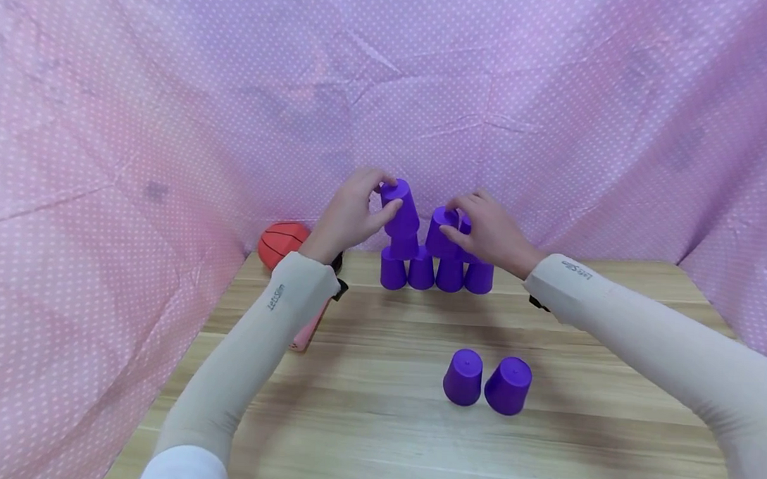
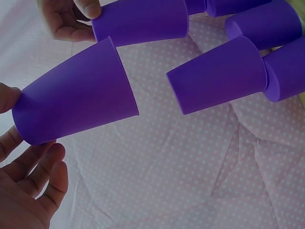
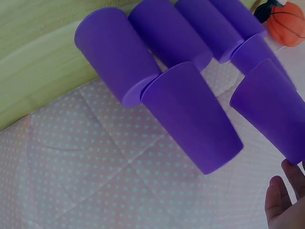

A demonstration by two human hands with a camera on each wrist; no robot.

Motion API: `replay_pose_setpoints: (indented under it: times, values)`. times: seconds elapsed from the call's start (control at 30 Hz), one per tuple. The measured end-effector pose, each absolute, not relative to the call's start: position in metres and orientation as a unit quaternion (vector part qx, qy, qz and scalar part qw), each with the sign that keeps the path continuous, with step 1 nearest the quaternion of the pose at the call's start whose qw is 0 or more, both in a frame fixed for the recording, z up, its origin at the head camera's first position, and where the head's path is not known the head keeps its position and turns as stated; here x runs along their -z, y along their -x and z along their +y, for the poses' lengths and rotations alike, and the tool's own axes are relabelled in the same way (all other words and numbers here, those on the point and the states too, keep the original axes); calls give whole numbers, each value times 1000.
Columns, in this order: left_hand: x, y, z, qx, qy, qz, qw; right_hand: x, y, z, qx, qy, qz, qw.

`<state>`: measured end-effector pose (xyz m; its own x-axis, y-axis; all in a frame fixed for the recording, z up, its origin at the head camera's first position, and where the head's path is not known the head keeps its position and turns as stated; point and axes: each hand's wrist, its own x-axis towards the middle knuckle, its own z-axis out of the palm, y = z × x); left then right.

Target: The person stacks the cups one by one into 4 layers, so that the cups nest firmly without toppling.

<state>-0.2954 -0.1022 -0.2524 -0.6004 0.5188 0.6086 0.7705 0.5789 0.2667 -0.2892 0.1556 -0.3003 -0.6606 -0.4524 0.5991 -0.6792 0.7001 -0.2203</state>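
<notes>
Above the left cup (image 1: 404,247) of the second row, my left hand (image 1: 362,214) pinches a purple cup (image 2: 76,95) near its base, thumb on one side and fingers on the other. The held cup's rim points down. My right hand (image 1: 488,229) grips another upside-down purple cup (image 3: 271,109) by its base. In the right wrist view it lies between the left second-row cup (image 3: 262,57) and the right one (image 3: 190,119). Below, several upside-down purple cups (image 1: 420,269) form a bottom row. The sleeved arms reach in from both sides.
Two upside-down purple cups, one left (image 1: 463,377) and one right (image 1: 508,386), stand on the wooden table (image 1: 364,422) nearer me. Left of the stack lies an orange basketball-patterned object (image 1: 282,243), with a pink piece (image 1: 307,332) partly behind my left arm. Pink dotted cloth (image 1: 395,92) hangs behind.
</notes>
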Motion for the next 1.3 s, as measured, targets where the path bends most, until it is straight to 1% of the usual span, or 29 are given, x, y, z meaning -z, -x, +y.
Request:
replay_pose_setpoints:
  times: [0.13, 0.3, 0.4, 0.9, 1.3]
  values:
    - [249, 304, -97, 270, 372, -854, 245, 302, 300, 153, -213, -306, -894, 249]
    - [247, 310, -93, 275, 367, -851, 256, 308, 311, 152, -196, -306, -898, 250]
    - [247, 314, -93, 275, 360, -855, 253, 311, 315, 152, -186, -303, -902, 246]
    - [248, 326, -90, 282, 326, -869, 244, 323, 327, 148, -170, -290, -915, 225]
    - [245, 332, -87, 286, 329, -865, 249, 328, 331, 144, -177, -281, -920, 208]
